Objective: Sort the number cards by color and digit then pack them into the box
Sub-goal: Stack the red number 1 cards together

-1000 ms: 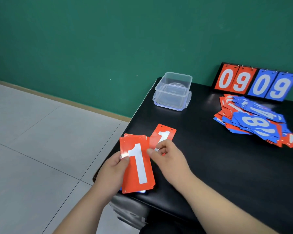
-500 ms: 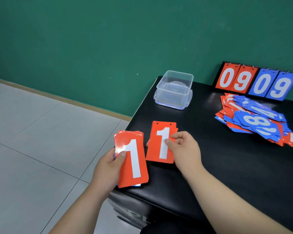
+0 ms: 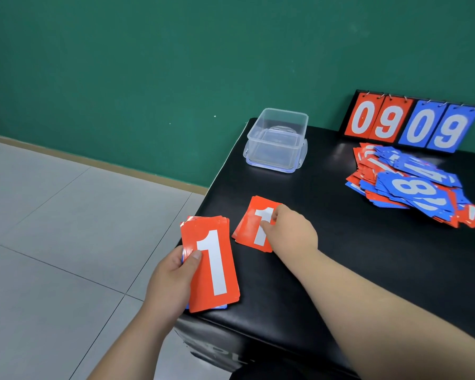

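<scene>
Tabletop of black padded vinyl (image 3: 340, 283) carries our work: at the far right a loose heap of red and blue number cards (image 3: 412, 185) lies unsorted, and the clear plastic box (image 3: 251, 144) stands far left with no cards in it. We judge the red ones are being dealt out. Our left hand (image 3: 170, 283) grips a card stack topped by a red 1 (image 3: 211, 264) at the near left corner; our right hand (image 3: 294, 231) pinches the red 1 card on the table (image 3: 248, 229) just right of it. Next we should release it squarely, then peel another.

A red 1 card (image 3: 254, 229) has been drawn from the stack (image 3: 211, 267) (by the right hand (image 3: 292, 233)) and laid on the surface (image 3: 354, 264).
</scene>
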